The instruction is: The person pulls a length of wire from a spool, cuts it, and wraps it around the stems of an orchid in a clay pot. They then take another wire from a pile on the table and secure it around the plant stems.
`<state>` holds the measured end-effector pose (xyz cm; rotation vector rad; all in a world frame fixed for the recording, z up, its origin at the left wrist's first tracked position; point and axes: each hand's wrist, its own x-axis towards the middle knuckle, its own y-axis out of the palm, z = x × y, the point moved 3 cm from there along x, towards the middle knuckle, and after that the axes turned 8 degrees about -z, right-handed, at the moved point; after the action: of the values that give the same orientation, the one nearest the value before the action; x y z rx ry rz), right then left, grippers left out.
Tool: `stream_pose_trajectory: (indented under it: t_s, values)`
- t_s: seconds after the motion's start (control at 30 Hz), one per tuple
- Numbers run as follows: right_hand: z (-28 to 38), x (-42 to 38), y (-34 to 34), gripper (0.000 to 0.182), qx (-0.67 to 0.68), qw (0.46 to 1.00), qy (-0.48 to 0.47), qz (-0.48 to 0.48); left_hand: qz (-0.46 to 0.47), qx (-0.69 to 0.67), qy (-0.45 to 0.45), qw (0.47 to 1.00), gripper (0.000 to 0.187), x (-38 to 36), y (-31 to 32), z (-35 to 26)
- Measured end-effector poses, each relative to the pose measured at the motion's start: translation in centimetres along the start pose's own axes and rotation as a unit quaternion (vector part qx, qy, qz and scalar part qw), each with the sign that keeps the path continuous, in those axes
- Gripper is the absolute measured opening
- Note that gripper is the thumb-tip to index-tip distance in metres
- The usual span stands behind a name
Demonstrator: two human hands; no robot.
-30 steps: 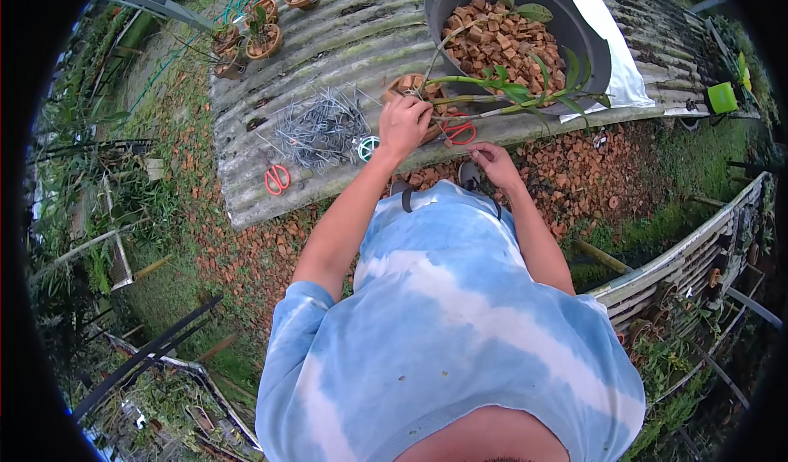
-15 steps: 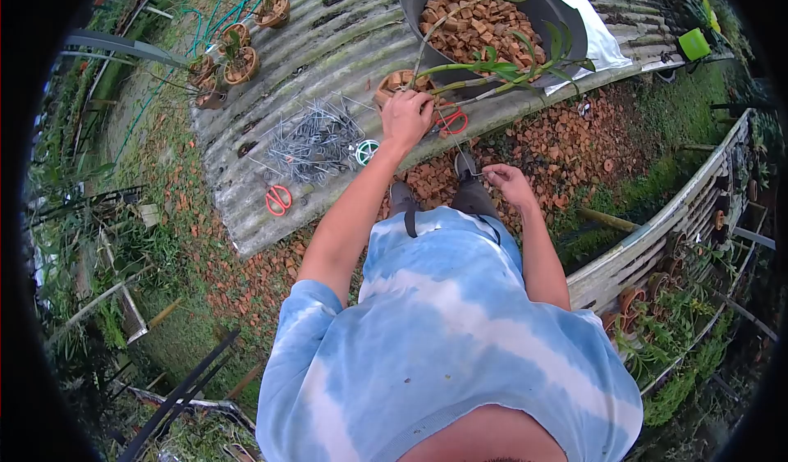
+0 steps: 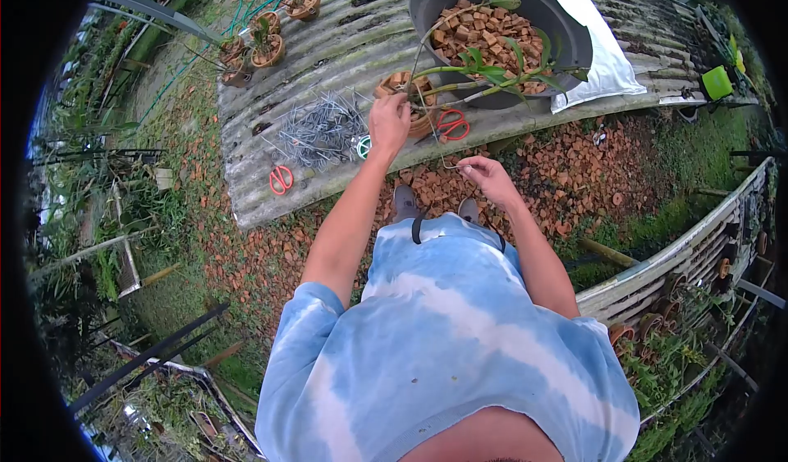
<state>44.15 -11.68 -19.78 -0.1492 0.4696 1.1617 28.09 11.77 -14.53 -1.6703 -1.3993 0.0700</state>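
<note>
A small clay pot (image 3: 420, 123) stands at the near edge of the corrugated sheet, with chunky pieces inside and long green orchid stems (image 3: 468, 89) leaning out to the right. My left hand (image 3: 390, 124) is closed at the pot's left rim; its fingertips are partly hidden. My right hand (image 3: 490, 180) pinches the end of a thin bent wire (image 3: 444, 157) that runs up toward the pot. Red-handled scissors (image 3: 453, 125) lie just right of the pot. Left of my left hand are a green-and-white spool (image 3: 364, 146) and a heap of metal wires (image 3: 320, 130).
A large dark tub (image 3: 579, 48) of brown chunks stands behind the pot, beside a white sack (image 3: 603, 76). More red-handled scissors (image 3: 281, 180) lie at the sheet's left end. Several potted plants (image 3: 267, 50) stand at the far left. A slatted bench (image 3: 657, 285) is at my right.
My left hand has shifted to the pot's left side, showing more of the pot. My right hand has risen toward the pot with the wire's end. The whole view has shifted slightly.
</note>
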Motion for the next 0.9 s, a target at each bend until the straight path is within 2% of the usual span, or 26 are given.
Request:
stream_pose_trajectory:
  t_s: [0.1, 0.17, 0.2, 0.3, 0.4, 0.43, 0.53, 0.57, 0.67, 0.7, 0.8, 0.9]
  values:
    - [0.6, 0.8, 2.7, 0.023, -0.026, 0.999, -0.034, 0.010, 0.026, -0.099, -0.173, 0.980, 0.031, -2.7, -2.5, -1.5]
    - [0.5, 2.4, 4.5, 0.022, -0.002, 0.998, -0.062, 0.010, 0.060, -0.280, -0.320, 0.903, 0.038, -5.5, -2.9, -2.2]
    - [0.8, 2.7, 5.3, 0.022, -0.005, 0.997, -0.076, 0.012, 0.075, -0.368, -0.385, 0.843, 0.042, -6.9, -2.5, -2.6]
    - [1.6, 3.1, 7.6, 0.019, -0.021, 0.994, -0.108, 0.018, 0.024, -0.303, -0.333, 0.893, 0.048, -9.4, -1.2, -3.7]
    - [2.1, 2.5, 9.5, 0.019, 0.007, 0.990, -0.137, 0.037, -0.001, -0.210, -0.315, 0.926, 0.045, -9.1, -1.3, -2.8]
    - [2.2, 2.7, 9.9, 0.023, -0.001, 0.992, -0.123, 0.037, 0.035, -0.164, -0.332, 0.928, 0.036, -9.1, -1.6, -2.5]
    - [4.5, 3.0, 10.5, 0.028, -0.091, 0.984, -0.154, 0.010, 0.045, -0.204, -0.288, 0.935, 0.028, -7.6, -1.9, -1.9]
    - [5.2, 3.4, 10.9, 0.027, -0.097, 0.979, -0.177, -0.007, 0.046, -0.193, -0.299, 0.933, 0.023, -7.0, -1.9, -1.5]
    - [4.7, 5.9, 11.0, 0.023, -0.120, 0.977, -0.176, -0.024, 0.123, -0.252, -0.323, 0.904, 0.027, -4.6, -2.2, -0.5]
    - [5.1, 6.0, 11.5, 0.020, -0.134, 0.972, -0.185, -0.049, 0.110, -0.267, -0.305, 0.907, 0.033, -4.5, -2.1, -0.2]
    - [4.9, 6.9, 12.9, 0.019, -0.138, 0.969, -0.194, -0.058, 0.148, -0.299, -0.315, 0.889, 0.039, -4.4, -2.4, 0.9]
    - [4.7, 7.3, 14.5, 0.019, -0.093, 0.983, -0.148, -0.055, 0.187, -0.327, -0.368, 0.850, 0.042, -3.8, -3.6, 2.4]
